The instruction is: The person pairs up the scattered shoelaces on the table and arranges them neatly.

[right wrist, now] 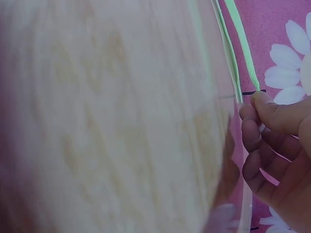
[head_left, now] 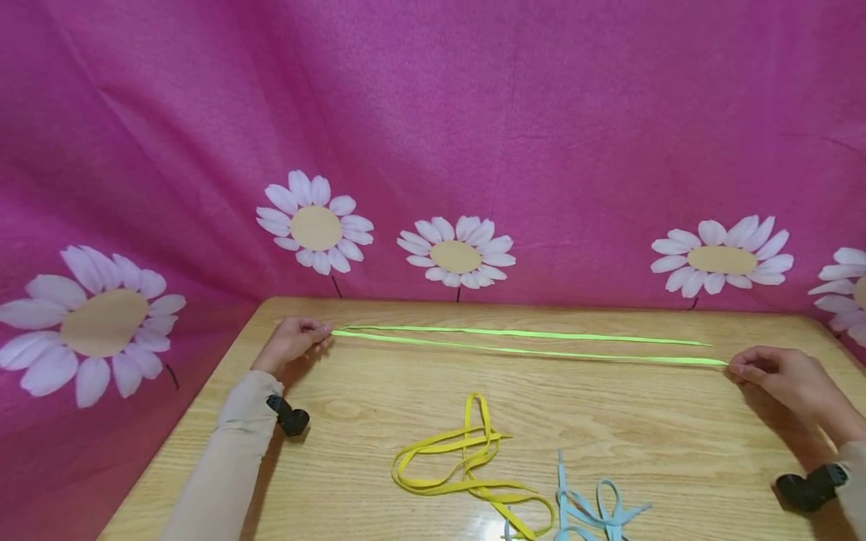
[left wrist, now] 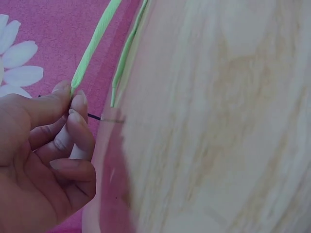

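Note:
Two neon-green shoelaces run side by side across the far part of the wooden table. My left hand [head_left: 292,342], at the far left, pinches one end of the nearer green shoelace [head_left: 514,349] between thumb and fingertips. At the right, my right hand [head_left: 788,379] pinches its other end, and the lace is stretched nearly straight between them. The second green shoelace [head_left: 541,334] lies just behind it. One tip of this lace [left wrist: 113,94] shows beside my left fingers in the left wrist view, and its other end [right wrist: 237,90] shows beside my right hand in the right wrist view.
A loosely looped yellow shoelace [head_left: 422,487] lies at the table's near middle. To its right is a light blue shoelace [head_left: 575,511], partly cut off by the frame. A pink cloth [head_left: 541,135] with white flowers hangs behind and left of the wooden table [head_left: 352,466].

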Demonstrator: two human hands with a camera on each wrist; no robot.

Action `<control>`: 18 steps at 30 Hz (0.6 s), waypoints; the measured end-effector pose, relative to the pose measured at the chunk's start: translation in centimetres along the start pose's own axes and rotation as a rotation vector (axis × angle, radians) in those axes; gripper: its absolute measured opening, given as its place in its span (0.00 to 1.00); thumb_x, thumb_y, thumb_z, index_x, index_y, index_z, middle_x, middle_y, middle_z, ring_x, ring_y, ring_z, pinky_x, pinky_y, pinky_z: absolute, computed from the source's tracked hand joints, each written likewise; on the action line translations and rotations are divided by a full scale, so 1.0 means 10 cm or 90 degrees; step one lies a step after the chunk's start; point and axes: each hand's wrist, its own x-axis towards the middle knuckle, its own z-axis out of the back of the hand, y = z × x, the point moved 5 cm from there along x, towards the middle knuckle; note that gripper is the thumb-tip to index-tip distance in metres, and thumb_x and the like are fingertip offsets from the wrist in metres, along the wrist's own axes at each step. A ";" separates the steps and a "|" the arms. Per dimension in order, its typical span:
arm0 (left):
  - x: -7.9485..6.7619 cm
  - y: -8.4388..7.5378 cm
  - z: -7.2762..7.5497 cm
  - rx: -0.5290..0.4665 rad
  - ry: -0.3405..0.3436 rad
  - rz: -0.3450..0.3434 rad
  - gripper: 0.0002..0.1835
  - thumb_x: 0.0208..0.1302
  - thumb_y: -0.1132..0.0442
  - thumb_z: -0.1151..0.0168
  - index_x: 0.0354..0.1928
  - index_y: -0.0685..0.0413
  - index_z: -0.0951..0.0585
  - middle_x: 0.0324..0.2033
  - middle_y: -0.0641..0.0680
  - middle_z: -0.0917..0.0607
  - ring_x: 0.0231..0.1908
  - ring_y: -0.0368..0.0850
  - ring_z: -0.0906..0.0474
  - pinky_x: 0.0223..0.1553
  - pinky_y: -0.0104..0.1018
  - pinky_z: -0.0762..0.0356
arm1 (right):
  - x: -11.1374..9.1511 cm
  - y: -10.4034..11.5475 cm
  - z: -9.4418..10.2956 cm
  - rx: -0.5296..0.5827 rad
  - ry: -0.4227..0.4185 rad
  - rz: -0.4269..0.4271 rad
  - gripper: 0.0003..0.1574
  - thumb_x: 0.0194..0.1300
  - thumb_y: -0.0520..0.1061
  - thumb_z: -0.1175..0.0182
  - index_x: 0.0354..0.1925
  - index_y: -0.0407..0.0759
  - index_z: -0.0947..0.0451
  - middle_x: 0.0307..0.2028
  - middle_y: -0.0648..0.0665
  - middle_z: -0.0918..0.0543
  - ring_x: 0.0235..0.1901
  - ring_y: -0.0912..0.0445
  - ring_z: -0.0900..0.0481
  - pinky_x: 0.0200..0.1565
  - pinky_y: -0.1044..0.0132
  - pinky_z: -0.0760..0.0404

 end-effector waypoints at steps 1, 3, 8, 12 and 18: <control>0.01 0.01 0.00 -0.001 0.000 0.006 0.14 0.71 0.62 0.44 0.37 0.70 0.21 0.20 0.46 0.21 0.22 0.35 0.28 0.23 0.28 0.31 | 0.00 0.00 0.00 -0.001 -0.003 0.006 0.13 0.69 0.46 0.41 0.35 0.36 0.19 0.26 0.48 0.18 0.25 0.70 0.32 0.27 0.71 0.32; 0.02 0.01 -0.01 0.007 0.001 0.004 0.13 0.70 0.62 0.44 0.36 0.69 0.20 0.20 0.45 0.21 0.21 0.34 0.28 0.23 0.28 0.31 | 0.01 0.00 0.02 -0.008 -0.010 0.019 0.11 0.68 0.45 0.40 0.34 0.37 0.19 0.26 0.49 0.18 0.25 0.70 0.32 0.27 0.71 0.32; 0.06 0.02 -0.01 0.033 -0.005 0.010 0.15 0.70 0.60 0.43 0.32 0.67 0.20 0.19 0.46 0.21 0.21 0.35 0.28 0.24 0.29 0.29 | 0.04 -0.01 0.04 -0.025 -0.001 0.025 0.10 0.67 0.44 0.39 0.34 0.37 0.19 0.27 0.47 0.18 0.26 0.64 0.30 0.29 0.66 0.31; 0.09 0.02 -0.02 0.030 0.000 0.038 0.19 0.73 0.56 0.47 0.34 0.67 0.20 0.20 0.47 0.22 0.23 0.36 0.28 0.25 0.28 0.29 | 0.09 0.00 0.04 -0.030 0.022 0.011 0.10 0.67 0.43 0.39 0.36 0.35 0.19 0.28 0.44 0.17 0.29 0.59 0.27 0.32 0.63 0.30; 0.13 0.05 -0.03 0.032 0.001 0.052 0.22 0.74 0.51 0.50 0.33 0.66 0.21 0.22 0.48 0.24 0.24 0.39 0.32 0.28 0.30 0.33 | 0.14 -0.01 0.02 -0.025 0.038 0.007 0.10 0.67 0.41 0.40 0.36 0.33 0.20 0.28 0.43 0.17 0.29 0.55 0.26 0.32 0.59 0.28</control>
